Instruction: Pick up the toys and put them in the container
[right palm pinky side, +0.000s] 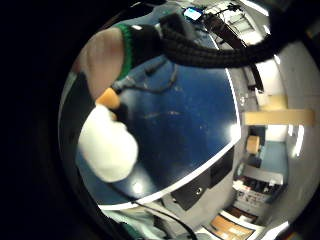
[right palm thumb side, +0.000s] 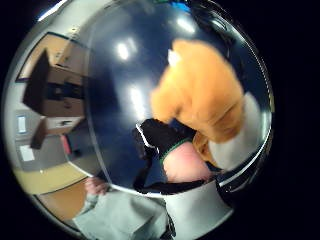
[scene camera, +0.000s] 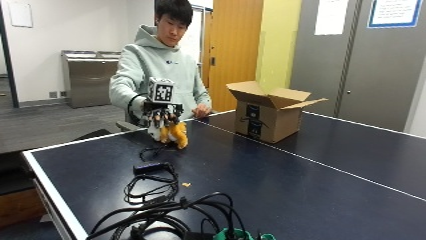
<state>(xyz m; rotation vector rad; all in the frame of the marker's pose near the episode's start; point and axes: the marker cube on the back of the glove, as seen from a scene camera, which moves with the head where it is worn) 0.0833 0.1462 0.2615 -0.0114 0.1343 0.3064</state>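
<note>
My gloved right hand (scene camera: 162, 116) has its fingers curled round an orange and white plush toy (scene camera: 171, 133), which hangs below my palm, just above the dark blue table (scene camera: 313, 180) or barely touching it; I cannot tell which. In the thumb side palm view the toy's orange body (right palm thumb side: 202, 95) fills the space right against my palm, and in the little finger side view its white end (right palm pinky side: 107, 145) dangles free.

The risk I see is that dangling part. I hold the toy by its upper half, so it may swing or slip out as I carry it, and a low pass could catch it on the raised flaps of the cardboard box (scene camera: 269, 116).

The box stands well off to my left, open at the top. Bare tabletop lies between it and my hand. The black cables (scene camera: 156, 200) lie beyond my hand, toward the far edge, away from that path. The table edge by my body is close behind my hand.
</note>
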